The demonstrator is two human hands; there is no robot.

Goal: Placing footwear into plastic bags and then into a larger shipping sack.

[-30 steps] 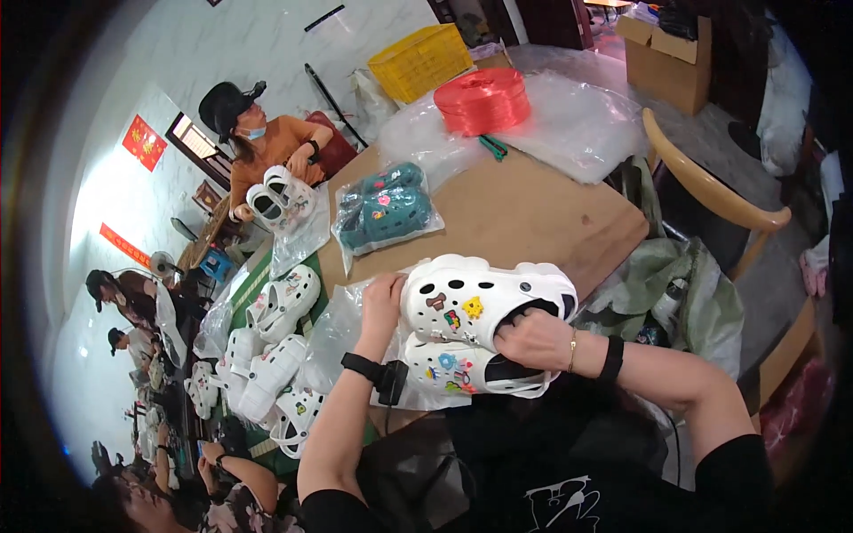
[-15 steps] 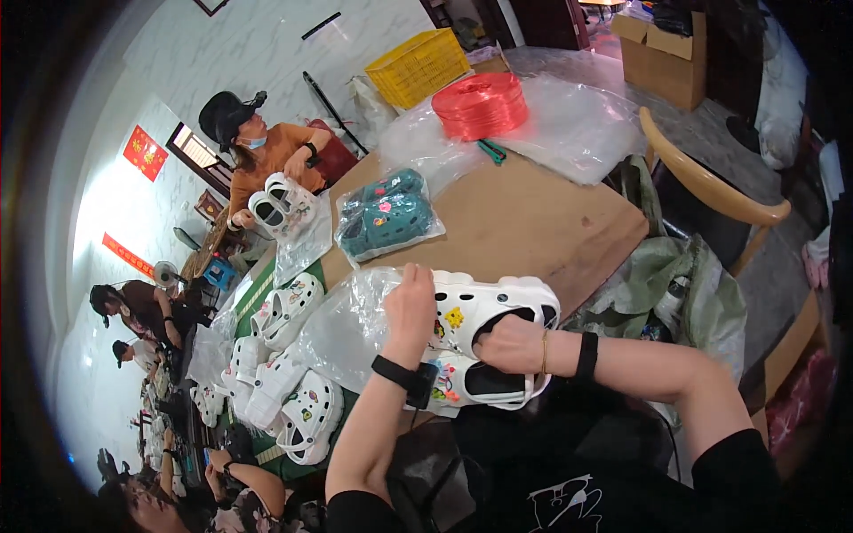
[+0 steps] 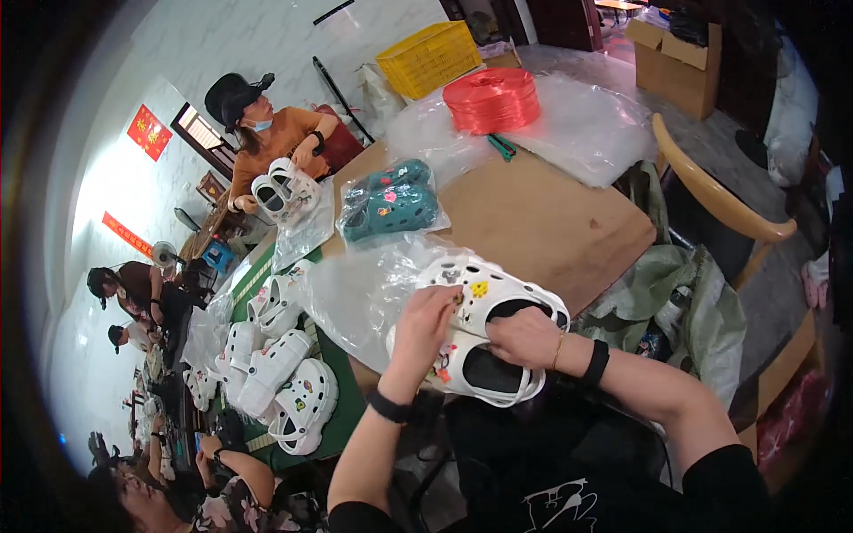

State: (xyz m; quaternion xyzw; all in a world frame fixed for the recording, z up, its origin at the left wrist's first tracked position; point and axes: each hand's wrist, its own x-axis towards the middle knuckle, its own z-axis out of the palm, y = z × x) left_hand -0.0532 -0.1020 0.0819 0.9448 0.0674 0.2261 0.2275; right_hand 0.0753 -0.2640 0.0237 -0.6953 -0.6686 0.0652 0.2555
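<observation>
In front of me is a pair of white clogs [image 3: 475,362] with colourful charms, lying side by side, toes to the left. My right hand [image 3: 524,338] is closed on them, fingers tucked into the foot opening of the farther clog. Against the toe area, my left hand [image 3: 425,330] has its fingers bent and pinched together. A clear plastic bag [image 3: 351,282] spreads left from the toes and seems to be between those fingers; how far it covers the clogs is hard to see.
Several white clogs [image 3: 280,369] are heaped on the green surface at left. Bagged teal clogs [image 3: 391,209] lie beyond mine. Red twine [image 3: 491,100], a green cutter [image 3: 503,147] and plastic sheets [image 3: 582,133] are farther back. A co-worker [image 3: 280,142] holds white clogs across the table.
My left hand has come down and closer to the clogs' toes, its raised fist now lower over the charms. The clogs have tilted slightly; my right hand stays in the opening.
</observation>
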